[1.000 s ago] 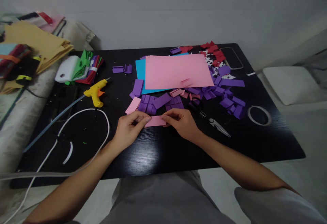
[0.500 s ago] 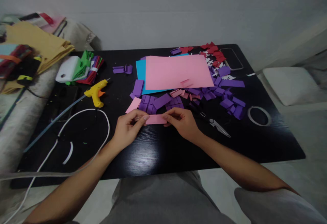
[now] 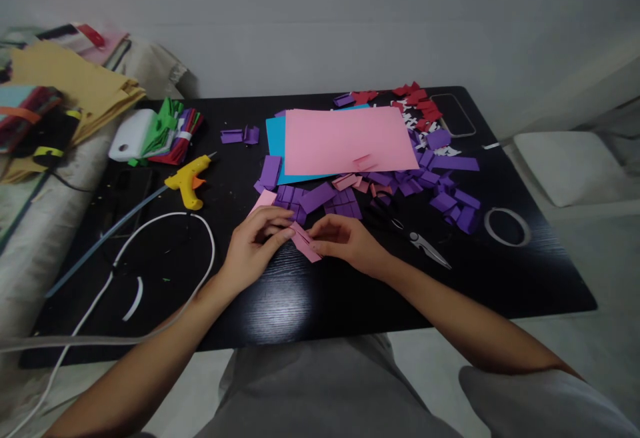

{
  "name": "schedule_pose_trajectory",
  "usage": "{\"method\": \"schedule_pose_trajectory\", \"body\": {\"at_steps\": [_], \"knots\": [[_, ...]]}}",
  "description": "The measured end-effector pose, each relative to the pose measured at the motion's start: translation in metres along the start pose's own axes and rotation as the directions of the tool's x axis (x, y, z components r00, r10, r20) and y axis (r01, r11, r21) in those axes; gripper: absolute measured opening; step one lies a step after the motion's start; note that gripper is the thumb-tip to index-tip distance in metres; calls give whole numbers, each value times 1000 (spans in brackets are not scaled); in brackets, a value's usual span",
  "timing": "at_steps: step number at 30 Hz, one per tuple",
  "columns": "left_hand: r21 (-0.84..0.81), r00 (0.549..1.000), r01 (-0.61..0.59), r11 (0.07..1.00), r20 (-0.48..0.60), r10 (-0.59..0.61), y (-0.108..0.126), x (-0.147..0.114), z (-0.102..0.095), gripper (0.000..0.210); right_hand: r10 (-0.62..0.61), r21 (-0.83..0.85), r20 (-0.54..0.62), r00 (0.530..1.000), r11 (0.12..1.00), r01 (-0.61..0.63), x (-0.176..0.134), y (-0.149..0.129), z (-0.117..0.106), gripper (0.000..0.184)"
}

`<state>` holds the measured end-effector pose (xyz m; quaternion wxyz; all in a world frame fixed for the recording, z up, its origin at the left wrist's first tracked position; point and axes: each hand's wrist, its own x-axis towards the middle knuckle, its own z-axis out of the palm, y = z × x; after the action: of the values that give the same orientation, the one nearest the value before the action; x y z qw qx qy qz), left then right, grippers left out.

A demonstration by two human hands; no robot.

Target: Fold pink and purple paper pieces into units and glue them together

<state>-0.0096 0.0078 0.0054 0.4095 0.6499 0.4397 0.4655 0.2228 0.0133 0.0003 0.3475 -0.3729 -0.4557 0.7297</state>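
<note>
At the middle of the bench (image 3: 350,305), which I take as the centre of the clock, I have a small folded pink piece (image 3: 305,242), tilted, with a crease along its length. My left grip (image 3: 257,241) is clamped on its upper left end, thumb against fingers; my right grip (image 3: 345,241) pinches its right edge. Toward one o'clock lies a large pink sheet (image 3: 345,138) over a blue sheet (image 3: 275,141), with one loose pink fold (image 3: 363,160) resting on top. Folded purple pieces (image 3: 343,203) sit just beyond my fingers, and more purple pieces (image 3: 455,205) spread toward two and three. Farther out at one are red scraps (image 3: 416,97), and between one and two lies a clear rectangular rim (image 3: 473,121); I cannot tell whether it is a case. At three, the scissors (image 3: 423,246) point away from me to the right, and beyond them a ring of tape (image 3: 507,227) lies flat. At ten is the yellow glue gun (image 3: 187,181), a long blue stick (image 3: 110,241) running from its back. Farther along ten, a white case (image 3: 133,135) stands beside a green bundle (image 3: 163,125) and a red and purple bundle (image 3: 183,137) wrapped in a white band; whether the case is hollow, I cannot tell. Toward nine loops a white cable (image 3: 207,235).
</note>
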Motion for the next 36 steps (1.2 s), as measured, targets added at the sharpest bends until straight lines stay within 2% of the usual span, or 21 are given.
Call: {"method": "schedule_pose_trajectory", "body": {"at_steps": [4, 8, 12, 15, 19, 23, 27, 30, 32, 36], "knots": [[-186, 988, 151, 971, 38, -146, -4, -2, 4, 39, -64, -5, 13, 998, 998, 64, 0, 6, 2, 38], [-243, 982, 187, 952, 67, -176, -6, -2, 5, 40, -120, -69, -32, 992, 991, 117, -2, 7, 7, 42], [-235, 979, 203, 950, 36, -201, -2, -1, 5, 40, -164, -168, -100, 981, 975, 146, -4, 8, 11, 46], [-195, 978, 207, 959, 14, -209, 3, 0, 5, 35, -213, -230, -143, 967, 957, 177, -4, 9, 10, 56], [-82, 974, 225, 971, 36, -223, 6, -2, 5, 24, -199, -213, -149, 969, 963, 165, -3, 13, 8, 68], [11, 952, 288, 958, 103, -288, 4, -5, 5, 25, -141, -174, -94, 986, 977, 124, -4, 14, 9, 65], [62, 951, 280, 958, 117, -285, -3, -6, 4, 31, -180, -301, -69, 981, 941, 151, -6, 15, 10, 40], [152, 957, 230, 961, 144, -252, -5, -7, 2, 26, -251, -501, -78, 965, 846, 180, -8, 16, 12, 28], [240, 962, 165, 957, 173, -209, -3, -8, 0, 21, -342, -637, -51, 938, 734, 233, -10, 16, 14, 29], [393, 966, -53, 918, 254, -53, 8, -15, -1, 18, -480, -850, 163, 862, 375, 369, -20, 12, 19, 23]]}}
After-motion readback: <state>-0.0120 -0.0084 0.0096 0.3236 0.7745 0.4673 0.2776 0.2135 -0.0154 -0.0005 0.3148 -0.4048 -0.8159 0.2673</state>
